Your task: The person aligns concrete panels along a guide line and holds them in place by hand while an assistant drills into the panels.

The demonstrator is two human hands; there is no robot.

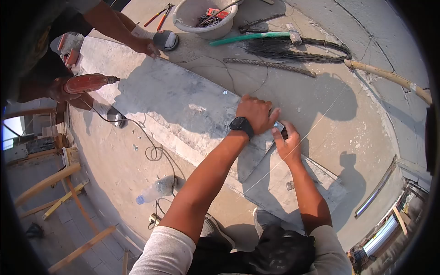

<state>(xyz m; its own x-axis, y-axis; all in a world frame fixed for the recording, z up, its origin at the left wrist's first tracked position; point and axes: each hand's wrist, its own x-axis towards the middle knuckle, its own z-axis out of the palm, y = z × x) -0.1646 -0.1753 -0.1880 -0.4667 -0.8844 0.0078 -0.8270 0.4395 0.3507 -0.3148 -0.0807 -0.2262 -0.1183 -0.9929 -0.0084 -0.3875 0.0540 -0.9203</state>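
Observation:
A long grey panel (174, 101) lies diagonally over a second pale board (316, 183). My left hand (256, 113), with a black watch on the wrist, has its fingers curled over the panel's right end. Beside it, my right hand (288, 140) grips the same end near the corner, thumb and fingers around the edge. A small bright screw head (225, 92) shows on the panel, and another (276, 124) sits between my hands. At the upper left, another person holds a red drill (89, 83) in one hand and rests the other hand (145, 47) on the panel's far edge.
Beyond the panel are a bucket (182, 17), pliers (163, 17), a hammer with a green handle (250, 37), black wires and a rebar piece (270, 65). A bottle (158, 189) and the drill's cord (140, 127) lie left. A bamboo pole (389, 76) is at right.

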